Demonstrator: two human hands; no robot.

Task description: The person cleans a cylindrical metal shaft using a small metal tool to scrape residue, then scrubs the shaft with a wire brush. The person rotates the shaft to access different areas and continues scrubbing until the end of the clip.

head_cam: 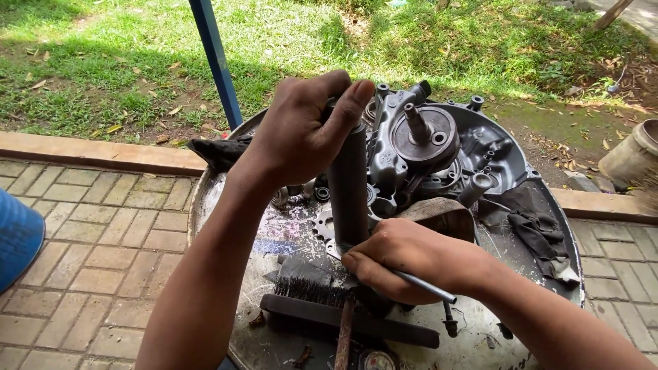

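A round metal desk point(548, 226), stained and worn, carries a grey engine crankcase point(439, 151) with a shaft standing up from its flywheel. A black wire brush point(322, 291) lies near the front edge, and a toothed sprocket point(322, 226) sits behind it. Dark rags point(541, 236) lie crumpled on the right side. A blue post point(216, 58) rises behind the desk. Brick paving point(89, 240) surrounds it, with grass point(103, 55) beyond and a pale bucket point(634, 154) at far right.

Outdoor repair spot, makeshift: round metal tabletop point(548, 226) carrying engine case point(439, 147), sprocket point(322, 226), brush point(308, 284), rags point(541, 229); brick paving point(96, 226), grass point(103, 62) beside
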